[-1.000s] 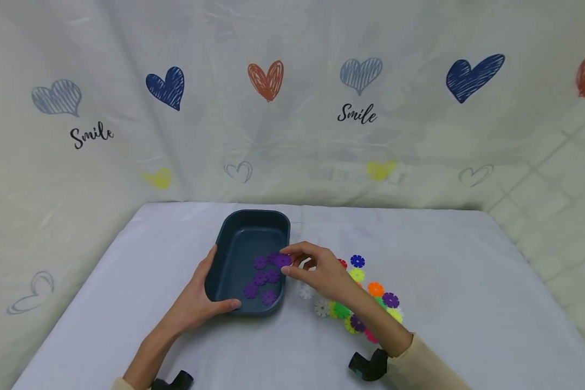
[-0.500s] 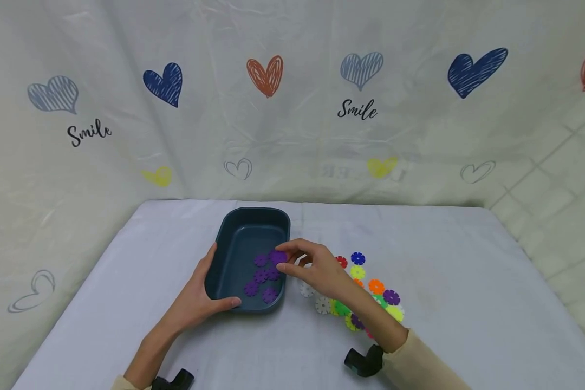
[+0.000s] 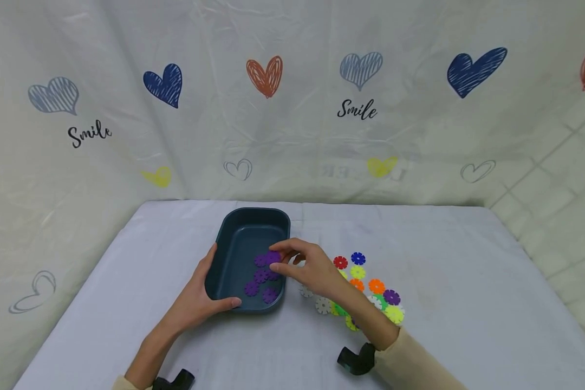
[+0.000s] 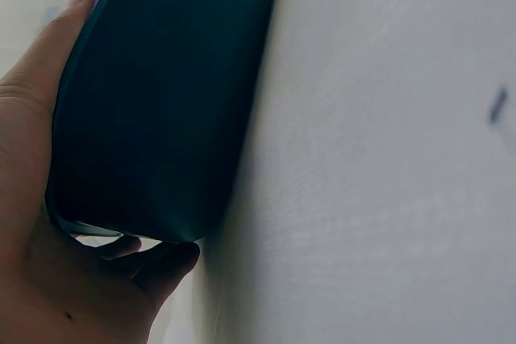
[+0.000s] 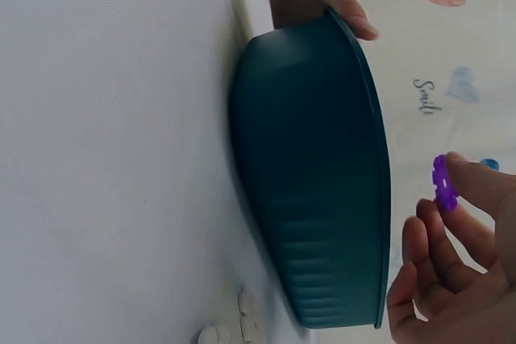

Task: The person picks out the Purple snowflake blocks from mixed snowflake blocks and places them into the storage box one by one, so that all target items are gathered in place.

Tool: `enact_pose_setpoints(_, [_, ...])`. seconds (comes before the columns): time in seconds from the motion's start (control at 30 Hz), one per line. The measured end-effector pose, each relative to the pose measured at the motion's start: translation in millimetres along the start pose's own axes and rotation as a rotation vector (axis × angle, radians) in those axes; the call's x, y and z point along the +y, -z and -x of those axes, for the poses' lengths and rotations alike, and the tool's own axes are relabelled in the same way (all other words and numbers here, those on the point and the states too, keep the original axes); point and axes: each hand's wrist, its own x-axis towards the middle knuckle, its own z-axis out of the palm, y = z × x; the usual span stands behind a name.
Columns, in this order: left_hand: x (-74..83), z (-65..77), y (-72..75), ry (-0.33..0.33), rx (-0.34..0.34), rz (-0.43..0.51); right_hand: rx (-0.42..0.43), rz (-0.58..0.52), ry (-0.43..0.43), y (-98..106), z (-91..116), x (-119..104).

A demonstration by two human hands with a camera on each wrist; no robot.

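Observation:
My left hand (image 3: 195, 303) grips the near left corner of a dark teal rectangular dish (image 3: 257, 218), thumb on the front rim and fingers along the side. In the left wrist view, the dish's outer wall (image 4: 161, 110) hides most of its inside. Over the dish's right rim, my right hand (image 3: 312, 268) pinches a purple flower-shaped plastic disc (image 5: 445, 197) between thumb and index finger. The other fingers curl loosely below it. Several more purple discs (image 3: 252, 288) lie inside, toward the right and front of the dish; the right hand's fingertips partly cover some.
Right of the dish, partly under my right forearm, a loose group of notched discs lies on the white cloth (image 3: 468, 292). Among them are an orange disc (image 3: 376, 286), a blue disc (image 3: 358, 258) and a purple disc (image 3: 391, 297). A printed curtain (image 3: 302, 135) hangs behind the table.
My right hand has moved a little left, carrying the purple disc from the right rim farther over the dish. More of the discs beside my forearm show. The left hand keeps its grip.

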Motion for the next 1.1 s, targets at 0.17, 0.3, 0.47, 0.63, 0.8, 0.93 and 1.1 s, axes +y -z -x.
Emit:
enact_pose_setpoints(0.17, [0.0,0.2,0.3,0.006,-0.001,-0.007,0.011,0.008,0.003,-4,-3,-1])
enact_pose_setpoints(0.3, [0.6,0.4,0.3,0.013,-0.003,-0.002,0.014,0.004,0.003,-6,-5,-3])
enact_pose_setpoints(0.47, [1.9,0.9,0.8,0.023,-0.006,-0.006,0.011,0.013,-0.018,-9,-9,-4])
enact_pose_setpoints(0.63, [1.7,1.5,0.9,0.028,-0.005,-0.003,0.005,0.022,-0.04,-11,-13,-3])
enact_pose_setpoints(0.8, [1.0,1.4,1.1,0.026,-0.003,0.003,-0.003,0.025,-0.028,-14,-17,-4])
enact_pose_setpoints(0.93, [0.9,1.1,1.3,0.02,-0.002,0.01,-0.003,0.027,-0.02,-16,-19,-3])
enact_pose_setpoints(1.1, [0.8,0.8,0.7,0.011,-0.002,0.018,0.001,0.028,-0.027,-19,-21,-3])
